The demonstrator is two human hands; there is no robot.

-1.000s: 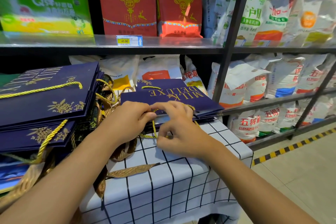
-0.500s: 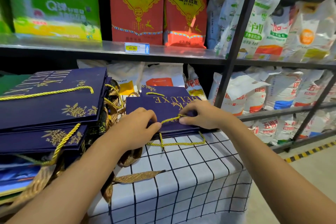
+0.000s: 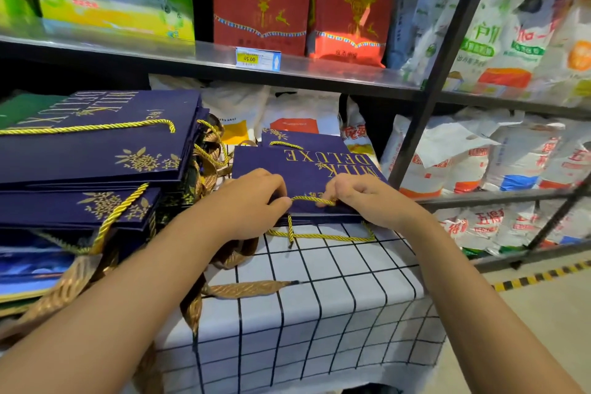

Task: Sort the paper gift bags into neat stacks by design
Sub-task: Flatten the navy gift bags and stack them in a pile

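- Half a second ago the right hand [image 3: 367, 198] was alone on the gold cord [image 3: 311, 200]. Now the left hand [image 3: 252, 201] is up there too, and both hands pinch the cord between them.
- Each grip is curled tight on an end of the cord, on top of the blue bag [image 3: 307, 176].
- I think the bag sits in its place, and the hands are tidying its handle flat.
- The bag is dark blue with gold words, "MILK DELUXE".
- It tops a small pile at the back of the checked desk [image 3: 319, 307].
- A taller messy pile [image 3: 89, 150] waits on the left.
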